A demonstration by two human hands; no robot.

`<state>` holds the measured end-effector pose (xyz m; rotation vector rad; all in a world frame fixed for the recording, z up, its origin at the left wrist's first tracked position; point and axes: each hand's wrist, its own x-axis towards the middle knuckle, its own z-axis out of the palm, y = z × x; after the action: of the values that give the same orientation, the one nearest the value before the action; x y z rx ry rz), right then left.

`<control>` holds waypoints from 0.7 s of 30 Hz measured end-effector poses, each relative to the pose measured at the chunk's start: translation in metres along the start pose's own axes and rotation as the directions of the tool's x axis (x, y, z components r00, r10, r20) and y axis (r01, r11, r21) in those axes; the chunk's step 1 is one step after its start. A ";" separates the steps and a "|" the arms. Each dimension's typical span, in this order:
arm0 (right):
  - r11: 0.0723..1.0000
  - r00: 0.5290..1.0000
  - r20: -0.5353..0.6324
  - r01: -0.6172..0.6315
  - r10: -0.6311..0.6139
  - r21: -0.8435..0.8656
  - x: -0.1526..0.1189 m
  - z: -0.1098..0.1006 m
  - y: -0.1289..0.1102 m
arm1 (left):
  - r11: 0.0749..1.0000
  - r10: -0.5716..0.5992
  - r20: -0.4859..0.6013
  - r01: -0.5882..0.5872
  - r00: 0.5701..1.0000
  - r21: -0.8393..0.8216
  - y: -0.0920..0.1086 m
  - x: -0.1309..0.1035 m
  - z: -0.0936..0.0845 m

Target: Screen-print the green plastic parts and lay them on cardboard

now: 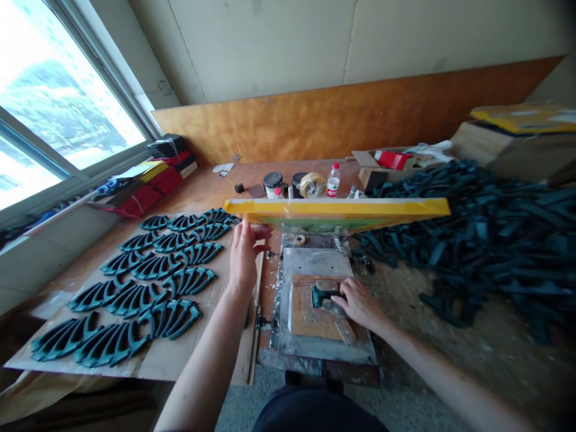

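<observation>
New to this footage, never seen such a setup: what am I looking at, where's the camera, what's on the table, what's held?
No robot here: the left hand and right hand are bare human ones. The one picture comes from a head-worn camera looking forward and down.

The right hand holds one end of a dark green part over a wooden board on a metal plate. The left hand is at a yellow-edged frame raised above the plate; its exact grip is unclear.

Left: similar parts in rows on cardboard. Right: a loose pile. Behind: a red-capped bottle.
</observation>
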<state>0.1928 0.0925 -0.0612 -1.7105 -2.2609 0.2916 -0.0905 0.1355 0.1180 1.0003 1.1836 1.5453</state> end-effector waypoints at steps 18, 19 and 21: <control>0.900 0.936 -0.070 -0.350 0.344 -0.260 -0.056 -0.051 0.187 | 0.508 -0.534 -0.543 0.760 0.648 0.406 -0.157 -0.086 -0.194; 0.879 0.921 -0.035 -0.382 0.389 -0.285 -0.064 -0.051 0.212 | 0.420 -0.523 -0.540 0.751 0.660 0.510 -0.161 -0.085 -0.207; 0.886 0.923 -0.012 -0.372 0.384 -0.277 -0.073 -0.047 0.239 | 0.265 -0.539 -0.477 0.677 0.695 0.687 -0.167 -0.084 -0.220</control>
<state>0.4435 0.0877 -0.1042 -2.3144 -2.0556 0.0959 -0.2477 0.0231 -0.0963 0.7828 2.2098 0.3197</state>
